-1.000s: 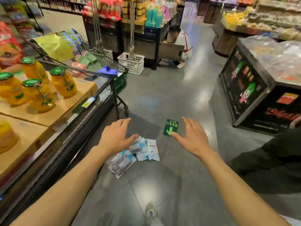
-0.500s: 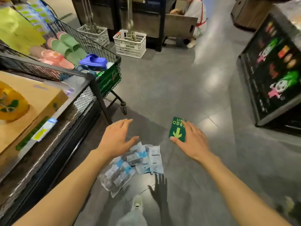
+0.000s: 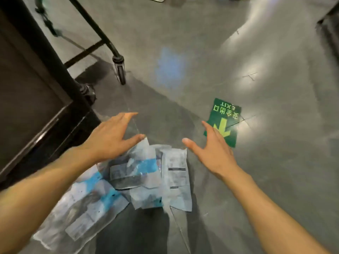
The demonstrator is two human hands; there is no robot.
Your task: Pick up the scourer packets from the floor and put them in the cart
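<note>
Several clear scourer packets [image 3: 139, 176] with blue and white labels lie overlapping on the grey floor in front of me. My left hand [image 3: 111, 136] hovers spread just above the pile's far left end, its thumb near the top packet's corner. Beside the rightmost packet [image 3: 177, 178] my right hand [image 3: 212, 151] is spread, fingers straight, holding nothing. Of the cart only the black lower frame [image 3: 95, 28] and a wheel [image 3: 120, 69] show, beyond my left hand.
A dark shelf base [image 3: 33, 88] fills the left side, close to the packets. A green EXIT arrow sticker [image 3: 228, 114] lies flat on the floor just past my right hand. Grey floor stretches ahead and to the right.
The view has dropped much closer to the floor. Both hands have come down near the packets; the cart basket and shop displays have left the view.
</note>
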